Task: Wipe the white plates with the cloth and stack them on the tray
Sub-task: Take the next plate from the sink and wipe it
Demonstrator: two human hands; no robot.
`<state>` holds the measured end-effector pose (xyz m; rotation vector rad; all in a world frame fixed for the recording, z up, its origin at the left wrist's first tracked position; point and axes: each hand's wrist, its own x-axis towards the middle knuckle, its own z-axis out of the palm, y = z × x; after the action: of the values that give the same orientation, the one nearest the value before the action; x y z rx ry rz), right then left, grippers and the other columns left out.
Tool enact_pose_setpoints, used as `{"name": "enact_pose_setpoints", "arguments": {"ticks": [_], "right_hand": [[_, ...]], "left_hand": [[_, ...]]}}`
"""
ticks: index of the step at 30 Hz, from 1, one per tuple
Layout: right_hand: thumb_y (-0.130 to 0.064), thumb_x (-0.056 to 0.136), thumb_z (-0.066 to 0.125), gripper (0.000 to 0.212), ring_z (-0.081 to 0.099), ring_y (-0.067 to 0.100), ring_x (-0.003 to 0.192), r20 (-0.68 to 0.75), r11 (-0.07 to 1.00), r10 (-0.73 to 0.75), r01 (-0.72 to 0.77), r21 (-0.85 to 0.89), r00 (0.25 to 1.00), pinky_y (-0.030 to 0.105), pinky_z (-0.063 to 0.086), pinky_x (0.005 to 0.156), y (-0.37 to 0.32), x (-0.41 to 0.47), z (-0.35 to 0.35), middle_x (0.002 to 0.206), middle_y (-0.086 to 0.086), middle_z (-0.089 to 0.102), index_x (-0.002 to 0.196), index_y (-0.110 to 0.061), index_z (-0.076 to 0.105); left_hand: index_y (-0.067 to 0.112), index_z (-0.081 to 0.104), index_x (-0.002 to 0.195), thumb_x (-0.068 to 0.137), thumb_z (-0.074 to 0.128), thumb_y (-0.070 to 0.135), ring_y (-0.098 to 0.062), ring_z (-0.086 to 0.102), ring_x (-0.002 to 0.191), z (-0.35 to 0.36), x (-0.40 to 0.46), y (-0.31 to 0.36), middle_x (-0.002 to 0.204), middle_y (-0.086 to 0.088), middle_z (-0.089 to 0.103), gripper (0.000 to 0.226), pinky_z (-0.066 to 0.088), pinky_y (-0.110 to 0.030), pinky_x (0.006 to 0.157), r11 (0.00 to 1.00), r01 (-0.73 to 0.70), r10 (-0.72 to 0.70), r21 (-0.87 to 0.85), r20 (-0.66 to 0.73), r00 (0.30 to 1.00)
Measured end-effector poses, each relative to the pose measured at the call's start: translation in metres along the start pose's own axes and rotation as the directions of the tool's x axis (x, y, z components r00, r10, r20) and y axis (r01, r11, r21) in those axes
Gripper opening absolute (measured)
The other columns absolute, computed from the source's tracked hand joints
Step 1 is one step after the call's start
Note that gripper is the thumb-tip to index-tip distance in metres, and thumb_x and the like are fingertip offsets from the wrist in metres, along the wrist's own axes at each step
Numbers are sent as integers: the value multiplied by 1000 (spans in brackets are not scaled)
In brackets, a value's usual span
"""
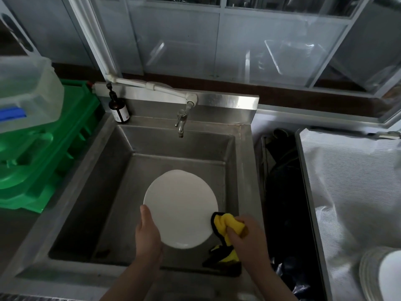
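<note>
A round white plate is held over the steel sink. My left hand grips its lower left rim, thumb on the face. My right hand grips a bunched yellow cloth with black edging against the plate's lower right rim; part of the cloth hangs down below the hand. A stack of white plates sits at the bottom right on a large tray lined with white cloth.
A tap hangs over the back of the sink, with a brown pump bottle at its left corner. Green crates and a clear plastic tub stand on the left. A dark gap separates sink and tray.
</note>
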<state>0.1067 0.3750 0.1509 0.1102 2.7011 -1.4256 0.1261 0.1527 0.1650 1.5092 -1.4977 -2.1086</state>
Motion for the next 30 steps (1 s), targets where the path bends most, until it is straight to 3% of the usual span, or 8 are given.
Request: {"name": "enact_pose_setpoints", "arguments": {"ticks": [6, 10, 15, 18, 21, 23, 25, 30], "right_hand": [[-21, 86, 69, 21, 57, 15, 87, -81, 985, 97, -107, -132, 992, 24, 38, 65, 32, 15, -27, 98, -5, 54, 103, -26, 59], [-27, 91, 62, 40, 60, 27, 89, -121, 933, 135, -168, -318, 983, 31, 40, 63, 44, 19, -35, 119, 3, 49, 129, -22, 50], [-33, 95, 51, 14, 58, 22, 85, -120, 792, 89, -143, -594, 989, 29, 41, 54, 53, 24, -36, 110, -2, 50, 105, -24, 54], [-30, 95, 48, 15, 51, 19, 95, -140, 714, 50, -134, -687, 989, 31, 44, 64, 56, 30, -39, 103, -1, 57, 95, -21, 60], [-39, 98, 40, 28, 51, 20, 102, -55, 549, 59, -78, -832, 997, 32, 47, 79, 57, 36, -44, 108, -1, 59, 103, -21, 61], [-59, 95, 32, 52, 51, 21, 106, -65, 568, 100, -110, -816, 993, 35, 46, 85, 56, 38, -47, 107, -1, 61, 102, -19, 65], [-67, 92, 33, 59, 51, 22, 107, -59, 560, 122, -118, -820, 991, 37, 45, 87, 63, 37, -47, 108, 0, 61, 105, -19, 65], [-49, 88, 57, 59, 54, 29, 111, -101, 622, 52, -111, -775, 994, 42, 47, 86, 71, 31, -45, 124, 9, 59, 132, -10, 51]], "left_hand": [[18, 49, 142, 99, 36, 63, -33, 60, 113, -2, -1, 1, 128, -8, 62, 64, 48, -51, 101, 999, -6, 5, 33, 21, 1000], [18, 49, 141, 98, 37, 64, -33, 60, 113, -5, -1, 2, 128, -9, 63, 65, 48, -52, 101, 999, -1, -1, 48, 30, 1000], [19, 51, 139, 96, 38, 67, -33, 60, 112, -7, 0, 1, 126, -8, 63, 66, 49, -51, 100, 998, 4, -6, 64, 32, 999], [19, 53, 138, 96, 38, 68, -32, 61, 110, -6, -1, 0, 124, -9, 65, 66, 49, -53, 100, 998, -2, -1, 66, 49, 999], [18, 53, 138, 96, 38, 67, -32, 62, 110, -6, -2, -1, 124, -9, 65, 66, 50, -50, 98, 998, -7, 3, 70, 53, 999], [17, 51, 139, 95, 39, 68, -31, 62, 109, -6, -2, -2, 123, -9, 65, 68, 51, -46, 94, 998, 2, -6, 65, 55, 998], [17, 51, 140, 96, 39, 67, -31, 62, 108, -4, -3, -2, 124, -9, 65, 67, 50, -42, 91, 998, 5, -9, 65, 64, 998], [18, 52, 139, 99, 38, 61, -30, 61, 108, -3, -5, -1, 124, -9, 64, 61, 50, -40, 88, 999, -13, 8, 50, 92, 996]]}}
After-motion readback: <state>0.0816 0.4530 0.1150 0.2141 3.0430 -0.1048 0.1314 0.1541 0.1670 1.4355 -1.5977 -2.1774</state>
